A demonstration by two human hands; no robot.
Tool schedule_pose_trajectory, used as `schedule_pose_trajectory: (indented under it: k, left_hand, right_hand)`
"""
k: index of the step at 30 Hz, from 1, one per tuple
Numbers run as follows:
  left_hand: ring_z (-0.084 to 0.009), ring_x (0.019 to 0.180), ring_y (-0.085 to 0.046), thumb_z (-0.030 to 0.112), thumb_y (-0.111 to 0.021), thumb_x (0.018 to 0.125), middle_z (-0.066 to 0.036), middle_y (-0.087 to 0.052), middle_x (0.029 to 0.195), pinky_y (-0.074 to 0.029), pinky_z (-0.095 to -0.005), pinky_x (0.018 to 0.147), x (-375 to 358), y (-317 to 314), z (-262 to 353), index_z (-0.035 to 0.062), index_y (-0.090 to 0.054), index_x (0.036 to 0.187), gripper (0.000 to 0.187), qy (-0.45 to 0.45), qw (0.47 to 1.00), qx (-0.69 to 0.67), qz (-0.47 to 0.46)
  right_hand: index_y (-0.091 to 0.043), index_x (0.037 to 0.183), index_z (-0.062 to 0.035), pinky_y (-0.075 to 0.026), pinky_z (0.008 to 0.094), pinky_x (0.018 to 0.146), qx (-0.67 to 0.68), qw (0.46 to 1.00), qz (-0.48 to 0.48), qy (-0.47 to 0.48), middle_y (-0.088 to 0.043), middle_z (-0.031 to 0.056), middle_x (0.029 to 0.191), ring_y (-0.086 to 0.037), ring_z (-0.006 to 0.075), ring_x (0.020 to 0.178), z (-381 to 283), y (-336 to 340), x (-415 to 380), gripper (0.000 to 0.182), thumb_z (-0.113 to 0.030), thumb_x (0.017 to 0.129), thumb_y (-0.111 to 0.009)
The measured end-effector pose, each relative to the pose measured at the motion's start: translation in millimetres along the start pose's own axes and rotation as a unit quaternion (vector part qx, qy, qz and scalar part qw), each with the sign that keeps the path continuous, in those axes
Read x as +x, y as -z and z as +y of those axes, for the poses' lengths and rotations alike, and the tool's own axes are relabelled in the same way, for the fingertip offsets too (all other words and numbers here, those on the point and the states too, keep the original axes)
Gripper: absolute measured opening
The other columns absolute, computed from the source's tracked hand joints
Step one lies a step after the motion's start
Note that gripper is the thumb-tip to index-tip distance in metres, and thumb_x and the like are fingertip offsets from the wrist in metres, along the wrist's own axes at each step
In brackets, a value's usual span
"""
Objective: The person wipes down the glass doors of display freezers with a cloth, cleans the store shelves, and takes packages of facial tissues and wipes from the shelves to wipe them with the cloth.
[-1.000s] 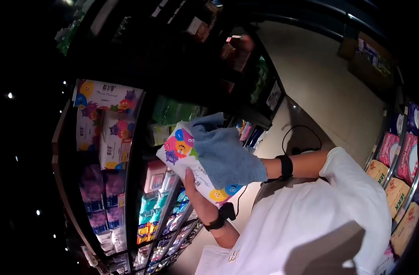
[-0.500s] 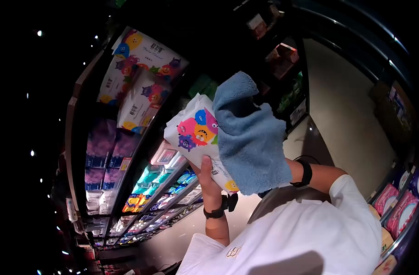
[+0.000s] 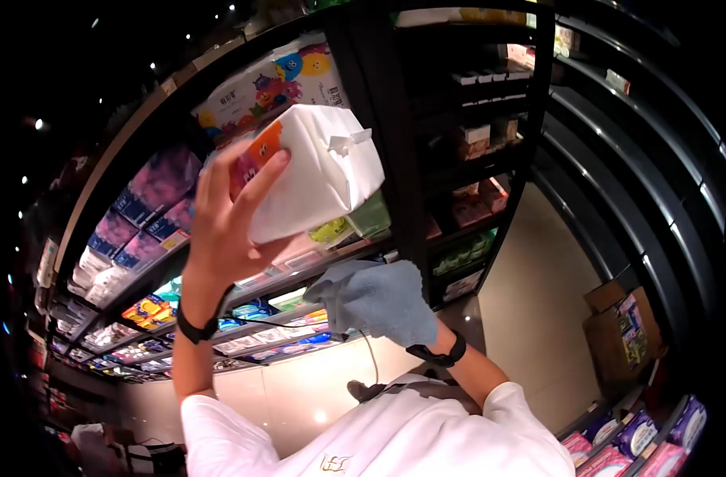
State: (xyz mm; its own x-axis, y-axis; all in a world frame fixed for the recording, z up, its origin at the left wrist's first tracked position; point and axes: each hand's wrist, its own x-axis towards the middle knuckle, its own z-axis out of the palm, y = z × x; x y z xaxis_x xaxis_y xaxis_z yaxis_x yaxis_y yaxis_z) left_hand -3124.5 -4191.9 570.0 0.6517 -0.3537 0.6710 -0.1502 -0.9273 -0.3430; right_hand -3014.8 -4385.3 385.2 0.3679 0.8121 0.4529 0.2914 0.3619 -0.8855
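My left hand point(image 3: 228, 207) is raised at the shelf, closed around a white soft pack of tissues point(image 3: 319, 171). The thumb and fingers grip its printed side, and the folded white end of the pack faces right. Lower and to the right, a blue-grey terry cloth point(image 3: 379, 302) is draped over my right hand and hides its fingers; only the wrist with a black band point(image 3: 438, 350) shows. The cloth is apart from the pack. Behind the pack, a larger tissue package with cartoon monsters point(image 3: 275, 87) stands on the shelf.
Purple-and-blue packs point(image 3: 152, 199) fill the shelf at left. Lower shelves hold rows of colourful packs point(image 3: 148, 310). A dark upright post point(image 3: 371, 95) divides the shelving. A cardboard box point(image 3: 621, 334) stands on the floor at right, and pink packs point(image 3: 605, 461) lie at lower right.
My left hand has lifted the tissue pack up and left toward the shelf, turning its end to the right. The cloth has come off the pack and moved down and left. The view has swung round.
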Motion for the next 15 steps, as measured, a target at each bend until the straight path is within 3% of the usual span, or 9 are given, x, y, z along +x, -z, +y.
schedule_pose_trajectory:
  k: [2, 3, 4, 5, 6, 8, 9, 10, 15]
  left_hand:
    - [-0.0367, 0.124, -0.055, 0.025, -0.091, 0.07, -0.016, -0.052, 0.139, -0.047, -0.0511, 0.099, 24.8, 22.5, -20.5, 0.0329, -0.05, 0.151, 0.091, -0.028, 0.993, 0.111, -0.037]
    - [-0.0354, 0.124, -0.055, 0.023, -0.092, 0.068, -0.013, -0.052, 0.139, -0.048, -0.0508, 0.098, 32.0, 27.0, -32.5, 0.0374, -0.05, 0.151, 0.093, -0.009, 0.989, 0.14, -0.048]
    - [-0.0375, 0.124, -0.054, 0.01, -0.093, 0.063, -0.012, -0.049, 0.146, -0.048, -0.0504, 0.101, 37.4, 31.8, -44.4, 0.0361, -0.049, 0.152, 0.102, 0.023, 0.984, 0.161, -0.074]
    - [-0.037, 0.124, -0.054, 0.011, -0.091, 0.067, -0.012, -0.049, 0.147, -0.047, -0.0499, 0.103, 43.4, 37.6, -56.9, 0.0368, -0.047, 0.153, 0.1, 0.04, 0.981, 0.167, -0.094]
    - [-0.0364, 0.123, -0.054, 0.011, -0.089, 0.07, -0.011, -0.049, 0.147, -0.046, -0.0493, 0.105, 47.9, 40.1, -70.9, 0.0374, -0.046, 0.154, 0.098, 0.054, 0.977, 0.173, -0.113]
    - [-0.0352, 0.124, -0.053, 0.014, -0.086, 0.075, -0.01, -0.048, 0.148, -0.043, -0.0487, 0.107, 48.9, 32.3, -99.8, 0.0371, -0.045, 0.155, 0.092, 0.037, 0.972, 0.202, -0.115]
    - [-0.0352, 0.127, -0.051, 0.018, -0.083, 0.08, -0.011, -0.046, 0.15, -0.041, -0.0494, 0.109, 47.4, 24.8, -113.6, 0.0376, -0.044, 0.155, 0.087, 0.008, 0.968, 0.226, -0.109]
    - [-0.0357, 0.131, -0.049, 0.02, -0.081, 0.084, -0.012, -0.045, 0.151, -0.04, -0.05, 0.109, 45.9, 14.8, -122.2, 0.0384, -0.042, 0.156, 0.085, 0.013, 0.961, 0.249, -0.123]
    - [-0.0373, 0.139, -0.043, 0.018, -0.075, 0.091, -0.015, -0.041, 0.156, -0.034, -0.0522, 0.114, 34.0, -8.0, -149.7, 0.0356, -0.037, 0.159, 0.08, 0.038, 0.97, 0.19, -0.147]
  right_hand:
    - [-0.069, 0.123, -0.0015, -0.056, 0.0285, 0.069, 0.135, 0.991, -0.001, -0.022, -0.075, 0.0082, 0.097, -0.067, 0.0124, 0.078, 5.8, -6.1, -7.8, 0.034, -0.019, 0.094, -0.073]
    - [-0.069, 0.12, 0.0027, -0.056, 0.0296, 0.07, 0.038, 0.993, -0.062, -0.088, -0.074, 0.0116, 0.091, -0.066, 0.013, 0.075, -20.0, 1.1, -8.6, 0.032, -0.02, 0.097, -0.07]
    - [-0.068, 0.115, 0.0058, -0.056, 0.029, 0.071, 0.191, 0.971, -0.073, -0.122, -0.074, 0.0134, 0.09, -0.067, 0.0146, 0.075, -2.1, -11.1, -12.7, 0.032, -0.021, 0.097, -0.068]
    - [-0.066, 0.111, 0.0089, -0.056, 0.0285, 0.071, 0.336, 0.925, -0.074, -0.161, -0.073, 0.0152, 0.088, -0.068, 0.0163, 0.075, 15.7, -23.4, -16.7, 0.034, -0.022, 0.097, -0.067]
    - [-0.066, 0.109, 0.0099, -0.056, 0.0287, 0.07, 0.281, 0.951, -0.016, -0.128, -0.073, 0.0159, 0.087, -0.069, 0.018, 0.073, 36.8, -32.9, -28.9, 0.033, -0.021, 0.097, -0.067]
    - [-0.067, 0.109, 0.0071, -0.056, 0.0273, 0.07, 0.226, 0.942, -0.113, -0.221, -0.074, 0.0112, 0.085, -0.069, 0.016, 0.075, 5.1, -28.8, -30.4, 0.027, -0.016, 0.096, -0.062]
    - [-0.068, 0.107, 0.0046, -0.056, 0.0266, 0.069, 0.067, 0.992, -0.104, -0.018, -0.075, 0.0095, 0.085, -0.069, 0.0148, 0.075, 29.4, -37.4, -37.6, 0.025, -0.016, 0.096, -0.061]
    - [-0.069, 0.107, 0.0026, -0.055, 0.0267, 0.068, 0.041, 0.988, -0.148, -0.018, -0.075, 0.0083, 0.086, -0.068, 0.0148, 0.073, 37.0, -45.5, -48.3, 0.025, -0.018, 0.098, -0.059]
    - [-0.069, 0.114, -0.0037, -0.043, 0.0251, 0.052, 0.115, 0.927, -0.297, -0.197, -0.074, 0.0054, 0.093, -0.057, 0.012, 0.059, 43.1, -71.4, -68.3, 0.028, -0.025, 0.102, -0.057]
